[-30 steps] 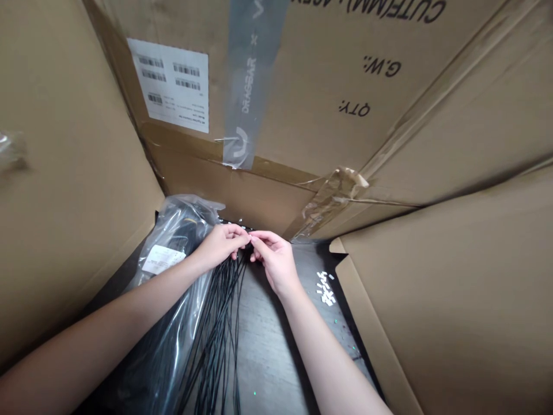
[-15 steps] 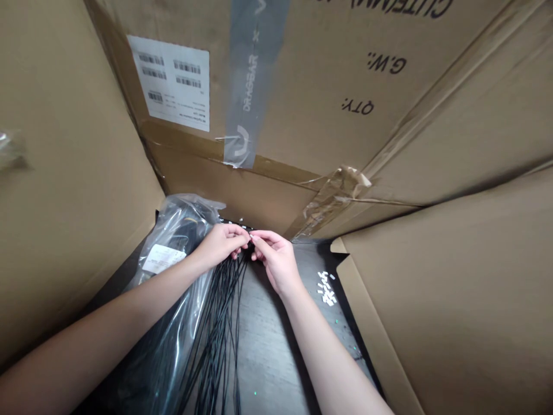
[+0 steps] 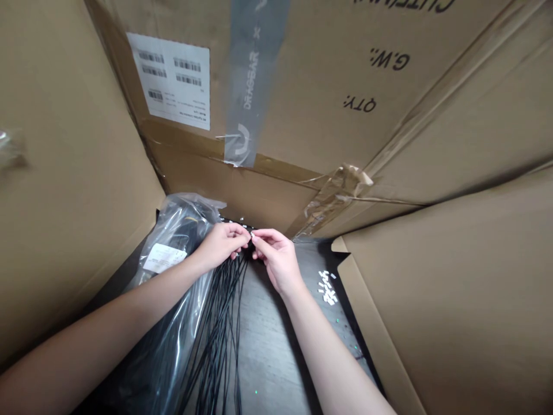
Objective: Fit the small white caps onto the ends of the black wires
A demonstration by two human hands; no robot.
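Observation:
My left hand (image 3: 223,242) is closed in a pinch, its fingertips on what looks like the end of a thin black cable; the fingers mostly hide it. Facing it, my right hand (image 3: 279,256) pinches a small white piece (image 3: 252,234) between thumb and forefinger. The fingertips of both hands nearly meet there. From under my left hand a loose bundle of thin black cables (image 3: 220,328) runs down towards me. Beside the bundle, under my left forearm, lies a clear plastic bag (image 3: 188,204) of dark cables with a white label (image 3: 164,258).
Small white pieces (image 3: 328,291) lie in a pile on the dark grey surface (image 3: 268,346), right of my right forearm. Cardboard boxes close in the space: a taped box (image 3: 302,115) behind, a cardboard panel (image 3: 64,173) at left, another (image 3: 453,276) at right.
Hardly anything differs. Both hands keep their pinch at the same spot, with the white piece slightly more visible at my right fingertips. The view has shifted very slightly.

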